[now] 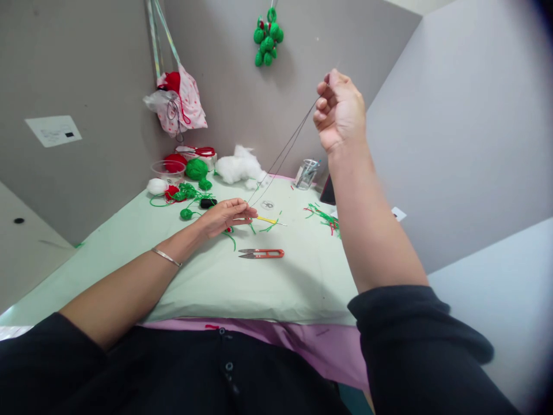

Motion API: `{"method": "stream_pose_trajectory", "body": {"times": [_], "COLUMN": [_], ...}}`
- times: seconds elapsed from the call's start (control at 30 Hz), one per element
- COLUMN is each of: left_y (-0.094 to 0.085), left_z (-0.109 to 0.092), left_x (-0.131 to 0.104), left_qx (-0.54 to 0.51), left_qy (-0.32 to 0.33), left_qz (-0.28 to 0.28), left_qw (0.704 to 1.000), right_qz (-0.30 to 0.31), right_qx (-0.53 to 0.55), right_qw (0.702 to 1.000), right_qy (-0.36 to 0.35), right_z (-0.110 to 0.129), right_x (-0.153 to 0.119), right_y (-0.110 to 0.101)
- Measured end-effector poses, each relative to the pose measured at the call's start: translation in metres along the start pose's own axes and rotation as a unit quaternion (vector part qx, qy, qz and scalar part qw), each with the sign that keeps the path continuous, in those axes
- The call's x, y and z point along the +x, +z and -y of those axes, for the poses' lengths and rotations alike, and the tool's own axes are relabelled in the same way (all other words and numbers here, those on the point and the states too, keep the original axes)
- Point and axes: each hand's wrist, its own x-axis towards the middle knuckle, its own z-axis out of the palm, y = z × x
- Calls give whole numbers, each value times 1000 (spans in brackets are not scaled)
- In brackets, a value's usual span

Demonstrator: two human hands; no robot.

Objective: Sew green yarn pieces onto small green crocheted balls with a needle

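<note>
A dark thread runs doubled and taut between my hands. My right hand, raised high in front of the wall, is closed on its upper end. A faint thin line shows above those fingertips; I cannot make out whether it is a needle. Low over the table, my left hand pinches the lower end between thumb and fingers. Under the left fingers lie a yellow-handled crochet hook and some green yarn scraps. Orange thread snips rest nearer to me, touched by neither hand.
White stuffing, a green yarn ball and a clear plastic tub stand at the back left. A clear cup and yarn clippings are on the right. Green crocheted pieces and a cloth bag hang at the wall.
</note>
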Motion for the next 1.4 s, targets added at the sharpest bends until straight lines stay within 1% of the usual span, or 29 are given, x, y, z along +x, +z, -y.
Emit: {"method": "stream_pose_trajectory", "body": {"times": [0.17, 0.33, 0.5, 0.67, 0.77, 0.87, 0.9, 1.03, 1.13, 1.23, 1.33, 1.4], "left_y": [2, 4, 2, 1, 1, 0, 0, 1, 3, 5, 3, 2], "left_z": [-2, -3, 0, -1, -1, 0, 2, 7, 7, 4, 2, 0], "left_x": [-1, -2, 1, 2, 2, 3, 3, 5, 4, 3, 3, 3], "left_qx": [-4, -1, -4, -7, -5, 23, 37, 81, 97, 111, 135, 150], "left_qy": [0, -19, -18, -24, -29, -29, -29, -24, -5, 16, 22, 23], "left_qz": [-8, -28, -49, -52, -47, -49, -50, -58, -72, -102, -132, -132], "left_qw": [1000, 999, 999, 998, 998, 998, 998, 995, 993, 988, 982, 980], "right_qz": [8, 19, 41, 3, 1, 19, 16, -34, -59, -37, 21, 55], "right_qx": [-32, -37, -54, -22, -53, -132, -141, -107, -89, -96, -116, -127], "right_qw": [999, 999, 998, 1000, 999, 991, 990, 993, 992, 993, 992, 990], "right_qy": [-1, 3, 4, 15, 10, 0, 0, 45, 71, 59, 35, 24], "right_z": [0, 1, 6, 12, 7, -6, -11, -32, -39, -32, -15, -3], "right_x": [-1, 1, -4, -26, -41, -56, -61, -82, -89, -89, -87, -90], "right_y": [1, 1, 1, 0, -13, -34, -42, -66, -75, -69, -50, -36]}}
